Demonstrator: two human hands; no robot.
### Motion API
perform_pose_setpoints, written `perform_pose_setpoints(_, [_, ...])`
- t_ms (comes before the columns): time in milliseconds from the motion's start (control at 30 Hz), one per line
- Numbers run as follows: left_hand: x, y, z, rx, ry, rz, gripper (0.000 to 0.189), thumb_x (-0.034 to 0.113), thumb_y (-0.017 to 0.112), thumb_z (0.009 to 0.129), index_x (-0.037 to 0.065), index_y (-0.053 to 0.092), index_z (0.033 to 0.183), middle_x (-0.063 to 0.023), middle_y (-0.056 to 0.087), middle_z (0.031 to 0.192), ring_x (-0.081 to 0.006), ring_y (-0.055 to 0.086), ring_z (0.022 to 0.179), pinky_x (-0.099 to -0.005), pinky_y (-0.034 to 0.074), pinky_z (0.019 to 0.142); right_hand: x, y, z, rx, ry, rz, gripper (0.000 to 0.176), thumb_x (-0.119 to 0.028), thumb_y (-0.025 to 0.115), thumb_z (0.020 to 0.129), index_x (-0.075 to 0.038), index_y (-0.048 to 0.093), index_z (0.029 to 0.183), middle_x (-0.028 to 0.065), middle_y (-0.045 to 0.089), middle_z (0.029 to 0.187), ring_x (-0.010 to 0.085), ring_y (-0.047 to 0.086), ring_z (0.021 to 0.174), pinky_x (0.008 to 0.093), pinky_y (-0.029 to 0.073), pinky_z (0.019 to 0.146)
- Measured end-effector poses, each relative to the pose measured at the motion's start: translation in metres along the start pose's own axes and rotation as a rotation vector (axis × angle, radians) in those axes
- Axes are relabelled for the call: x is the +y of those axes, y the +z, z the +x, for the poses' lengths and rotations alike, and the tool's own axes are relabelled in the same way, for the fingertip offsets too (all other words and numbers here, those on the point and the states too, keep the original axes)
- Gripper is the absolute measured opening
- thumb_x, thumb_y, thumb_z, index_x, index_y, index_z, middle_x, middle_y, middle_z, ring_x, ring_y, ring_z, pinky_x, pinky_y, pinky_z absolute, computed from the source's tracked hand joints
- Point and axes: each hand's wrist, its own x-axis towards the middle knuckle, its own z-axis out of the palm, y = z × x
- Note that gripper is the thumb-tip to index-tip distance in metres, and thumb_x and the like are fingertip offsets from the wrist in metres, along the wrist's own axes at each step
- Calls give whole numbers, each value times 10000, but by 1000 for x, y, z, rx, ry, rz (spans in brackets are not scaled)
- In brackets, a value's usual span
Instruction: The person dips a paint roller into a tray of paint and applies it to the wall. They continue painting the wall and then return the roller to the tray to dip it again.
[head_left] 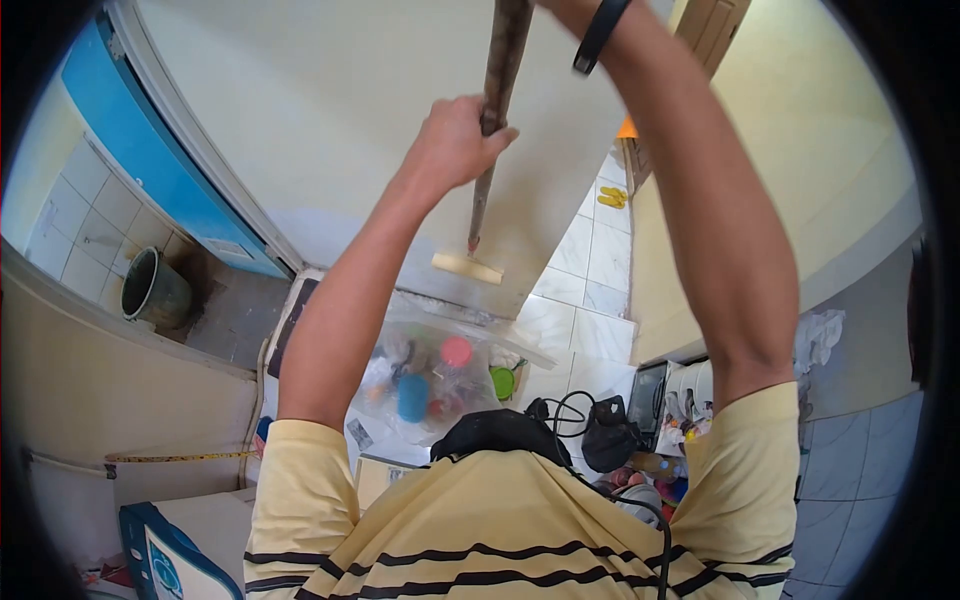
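My left hand is wrapped round the long, worn pole of a paint roller, its thumb lying across the shaft. At the pole's lower end, the cream roller head sits against or close to the low part of the pale wall; contact is hard to make out. My right arm reaches up with a black band on the wrist. Just the base of my right hand shows beside the pole's upper part, and its fingers are cut off by the top edge.
Below the roller lies a clear plastic bag of colourful items, beside a green round object. At left, a blue door and a dark bucket. Yellow slippers lie on the tiles; a dish rack stands at right.
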Motion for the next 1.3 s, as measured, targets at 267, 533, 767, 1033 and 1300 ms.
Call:
perform_pose_setpoints(267, [-91,61,-26,-14,-123,-86,257,211,725,813,-30,651,863,-207,677,772,-405,659,767,-430,523,701,118,39,-58,-80,4,38,317,-124,579,795,34,481,539,81,466,466,149,454,427,342,362,429])
perform_pose_setpoints(533, [-206,161,-56,116,-41,-217,237,158,726,806,-54,648,877,-244,672,804,-431,651,809,-444,516,713,191,48,-136,-207,275,45,307,-112,605,808,17,454,574,14,423,486,63,372,490,316,337,422])
perform_pose_setpoints(767, [-245,208,-89,118,-117,-324,215,113,677,785,-51,639,920,-267,662,894,-464,620,894,-471,515,745,225,43,-188,-245,399,91,194,-83,593,783,40,516,655,181,457,524,254,396,462,356,425,503])
perform_pose_setpoints(1033, [-211,199,-111,-23,-479,-315,245,165,610,871,-41,625,1004,-270,674,880,-385,680,889,-452,521,753,239,30,-226,-311,429,20,257,-115,633,822,35,521,646,100,481,526,146,430,490,344,401,477])
perform_pose_setpoints(1300, [-147,132,-69,-5,-163,-132,247,196,717,833,-35,644,882,-230,671,809,-385,668,775,-433,518,694,167,19,-133,-261,285,-11,289,-150,610,783,50,507,601,171,466,496,191,428,450,369,418,478])
